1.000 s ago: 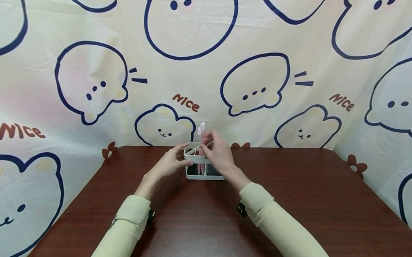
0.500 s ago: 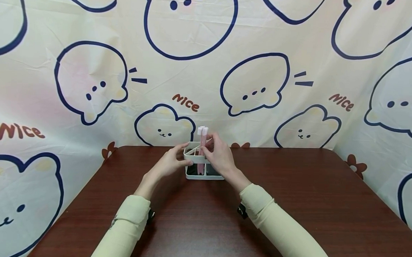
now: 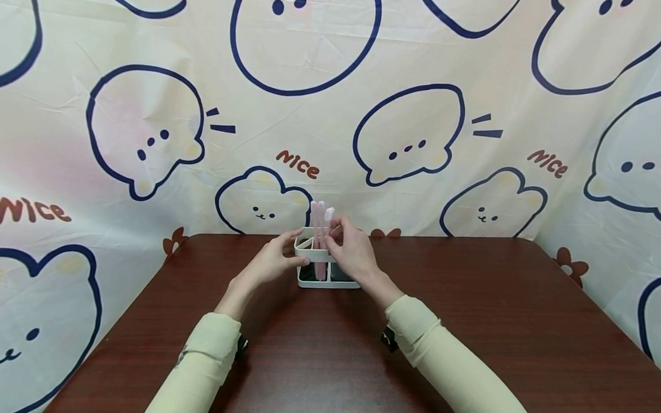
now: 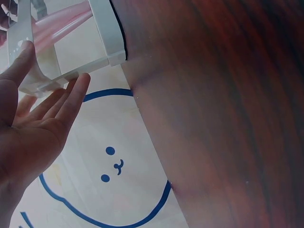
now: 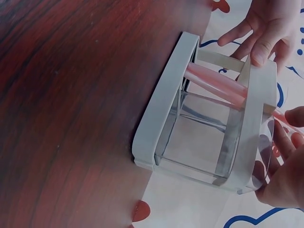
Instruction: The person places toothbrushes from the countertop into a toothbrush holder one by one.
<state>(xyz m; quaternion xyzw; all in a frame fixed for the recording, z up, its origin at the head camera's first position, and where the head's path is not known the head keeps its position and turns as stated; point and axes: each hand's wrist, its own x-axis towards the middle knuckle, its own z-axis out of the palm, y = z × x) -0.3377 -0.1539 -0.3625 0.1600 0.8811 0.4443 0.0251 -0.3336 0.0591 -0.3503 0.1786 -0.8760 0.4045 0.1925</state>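
A white toothbrush holder (image 3: 313, 253) with an upper rim and a lower tray stands near the table's far edge. Several pink toothbrushes (image 3: 320, 227) stand in its middle slot, heads up and slightly fanned; their handles (image 5: 216, 84) run down to the tray in the right wrist view. My left hand (image 3: 276, 259) holds the holder's upper rim at the left, thumb in front and fingers beyond. With thumb and fingertips, my right hand (image 3: 352, 247) pinches a pink toothbrush just above the rim. Its lower fingers are partly hidden behind the holder's clear right side in the right wrist view.
The dark brown wooden table (image 3: 325, 364) spreads in front and to both sides. Directly behind the holder hangs a cream cloth (image 3: 333, 121) with cartoon outlines, also along both sides. A diagonal divider (image 3: 305, 243) crosses the holder's left slot.
The toothbrush heads have turned and spread apart, with two now leaning further left than before. My right hand has shifted only slightly; the left hand and the holder stay in place.
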